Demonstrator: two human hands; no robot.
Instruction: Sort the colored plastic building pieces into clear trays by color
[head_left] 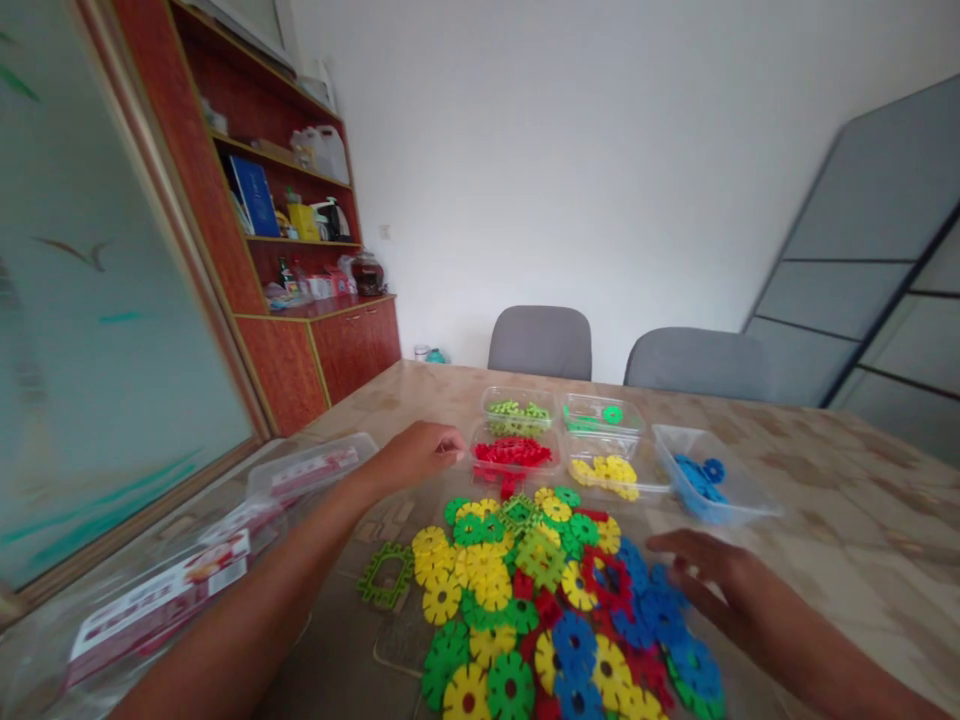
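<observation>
My left hand (431,447) hovers at the left side of the clear tub of red pieces (514,455). Its fingers are curled together, and whatever they may hold is hidden. Above the right edge of the pile, beside the blue notched discs (664,610), is my right hand (709,575), with fingers apart and nothing visible in them. Yellow discs (480,570), green discs (511,685), red square pieces (607,580) and light-green square pieces (541,558) lie mixed in the pile. One light-green square frame (386,575) rests apart on the left.
Behind the pile stand clear tubs of light-green pieces (517,412), green pieces (600,418), yellow discs (606,475) and blue discs (701,478). Plastic lids with labels (161,605) lie on the left. Two grey chairs (540,342) stand across the table (825,500).
</observation>
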